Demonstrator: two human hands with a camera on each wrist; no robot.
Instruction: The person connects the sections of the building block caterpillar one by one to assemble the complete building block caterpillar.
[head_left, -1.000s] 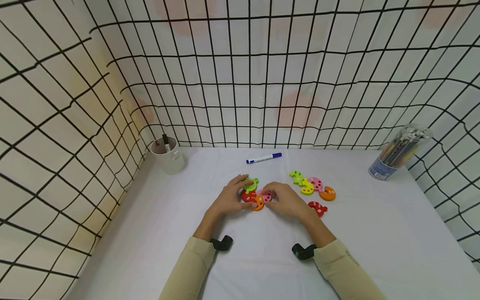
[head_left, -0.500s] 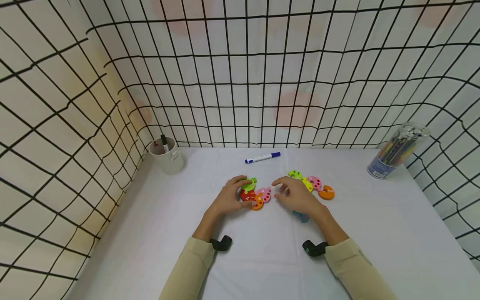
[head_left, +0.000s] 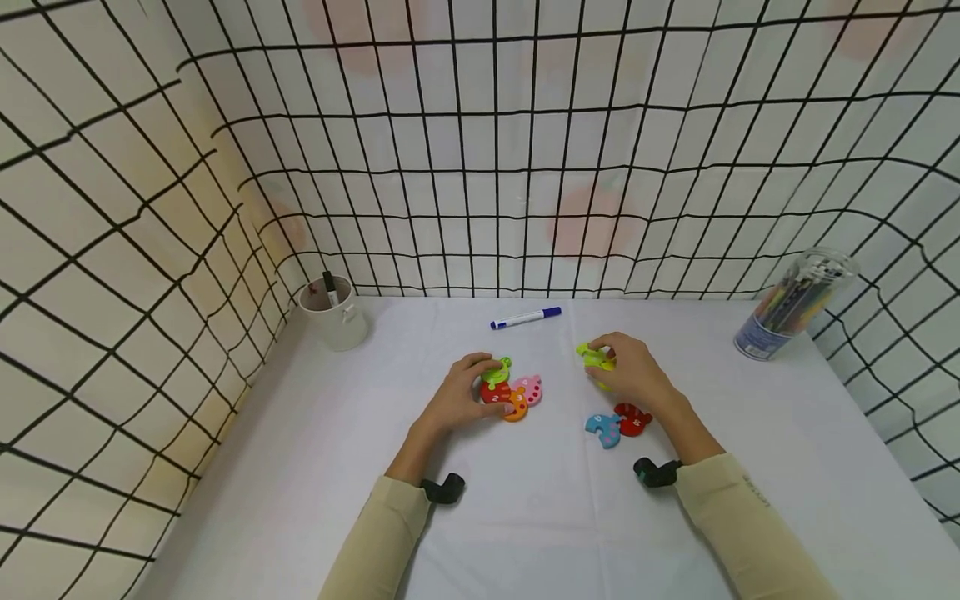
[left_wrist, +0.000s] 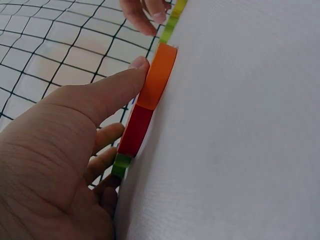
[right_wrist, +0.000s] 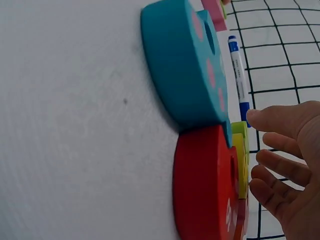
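Observation:
In the head view, my left hand (head_left: 459,396) holds a cluster of joined wooden number puzzle pieces, thumb against the orange piece (head_left: 516,406) and fingers around the green piece (head_left: 496,372). Between these sits a red piece (head_left: 491,392); a pink spotted piece (head_left: 528,388) joins at the right. My right hand (head_left: 636,367) hovers over the light-green piece (head_left: 592,356) and yellow piece (head_left: 604,383), partly covering them. In the right wrist view its thumb and fingers are spread apart, with no clear grip. It hides whatever lies beneath its palm.
Nearer me lie a blue piece (head_left: 604,430) and a red striped piece (head_left: 633,419), touching. A blue-capped marker (head_left: 526,317) lies farther back. A white mug (head_left: 343,323) stands at the left, a tilted jar of pencils (head_left: 772,329) at the right. Black netting surrounds the table.
My right hand has left the pink piece of the cluster and moved right to the light-green and yellow pieces, uncovering the blue and red striped ones. My left hand has stayed put.

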